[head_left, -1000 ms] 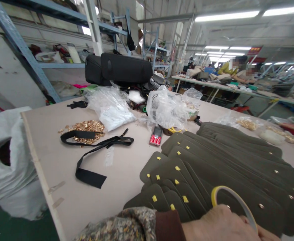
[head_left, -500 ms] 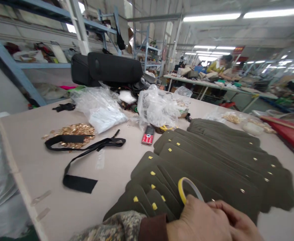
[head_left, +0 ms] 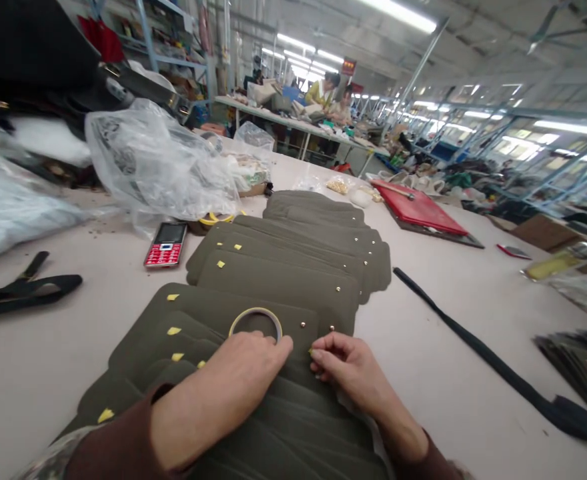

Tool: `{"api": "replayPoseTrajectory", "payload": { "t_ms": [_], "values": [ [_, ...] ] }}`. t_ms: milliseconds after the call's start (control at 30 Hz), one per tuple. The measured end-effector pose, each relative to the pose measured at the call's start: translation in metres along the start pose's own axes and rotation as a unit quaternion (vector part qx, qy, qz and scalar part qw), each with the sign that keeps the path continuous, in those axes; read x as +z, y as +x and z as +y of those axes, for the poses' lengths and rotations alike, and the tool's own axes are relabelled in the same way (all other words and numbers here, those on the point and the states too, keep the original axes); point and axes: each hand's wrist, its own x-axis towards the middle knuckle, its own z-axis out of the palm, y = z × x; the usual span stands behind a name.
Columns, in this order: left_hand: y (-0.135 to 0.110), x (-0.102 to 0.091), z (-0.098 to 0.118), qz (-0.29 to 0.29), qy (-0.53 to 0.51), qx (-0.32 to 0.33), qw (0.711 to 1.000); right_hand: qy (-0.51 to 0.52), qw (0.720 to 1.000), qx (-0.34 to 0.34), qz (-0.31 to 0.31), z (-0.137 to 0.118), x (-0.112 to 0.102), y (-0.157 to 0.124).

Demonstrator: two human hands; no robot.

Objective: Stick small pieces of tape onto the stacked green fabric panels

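Note:
My left hand [head_left: 246, 370] is closed around a roll of yellow tape [head_left: 257, 312], whose ring stands up above the knuckles. To its right, my right hand [head_left: 346, 370] pinches a tiny piece of yellow tape [head_left: 311, 351] between thumb and fingertips. Both hands are over a spread of overlapping dark olive fabric panels [head_left: 273, 267]. Along the panels' left ends sit small yellow tape bits [head_left: 173, 331], and near their right ends are small shiny metal studs [head_left: 302, 325]. My left forearm hides part of the nearest panels.
A red keypad phone [head_left: 166, 245] lies left of the panels, before crumpled clear plastic bags [head_left: 158, 160]. Black straps lie at the left [head_left: 28, 293] and right [head_left: 473, 340]. A red flat item [head_left: 423, 207] is at the back right. People work at a far table [head_left: 293, 120].
The view has swung right and nearer to the panels. My hands, close together before, are now apart, with a bit of tape in the right fingertips.

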Motion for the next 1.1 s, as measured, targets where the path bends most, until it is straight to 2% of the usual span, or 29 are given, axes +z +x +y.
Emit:
{"api": "replayPoseTrajectory", "payload": {
  "t_ms": [100,200,267,367,567,733,833,900,1000,1067,1100],
  "values": [
    [0.001,-0.002,-0.001,-0.012,0.003,-0.005,1.000,-0.094,0.992,-0.075,0.044,-0.003,0.003,0.002],
    [0.002,-0.004,0.001,-0.009,0.007,-0.010,1.000,-0.202,0.956,-0.173,0.121,-0.007,0.004,0.008],
    [0.001,-0.006,0.003,-0.013,0.013,-0.019,1.000,-0.250,0.935,-0.204,0.151,-0.008,0.006,0.013],
    [0.000,-0.004,0.008,-0.016,0.039,-0.020,0.999,-0.278,0.922,-0.202,0.176,-0.004,0.012,0.016],
    [-0.003,0.005,0.012,0.018,0.075,-0.006,0.997,-0.148,0.969,-0.146,0.130,-0.004,0.019,0.014],
    [-0.004,0.001,0.011,0.024,0.069,-0.003,0.997,-0.172,0.950,-0.157,0.209,-0.007,-0.005,0.019],
    [0.000,-0.001,0.008,0.016,0.052,-0.018,0.998,-0.178,0.944,-0.156,0.230,-0.005,-0.025,0.018],
    [0.003,0.001,0.005,0.019,0.035,-0.022,0.999,-0.131,0.957,-0.145,0.213,-0.005,-0.034,0.011],
    [0.006,0.007,0.004,0.036,0.010,-0.012,0.999,-0.029,0.994,-0.058,0.084,-0.005,-0.039,-0.003],
    [0.008,0.011,0.004,0.044,-0.004,-0.001,0.999,0.009,1.000,0.013,0.012,-0.003,-0.036,-0.010],
    [0.008,0.013,0.004,0.047,-0.008,0.003,0.999,0.015,0.999,0.037,-0.001,-0.002,-0.034,-0.013]
  ]
}}
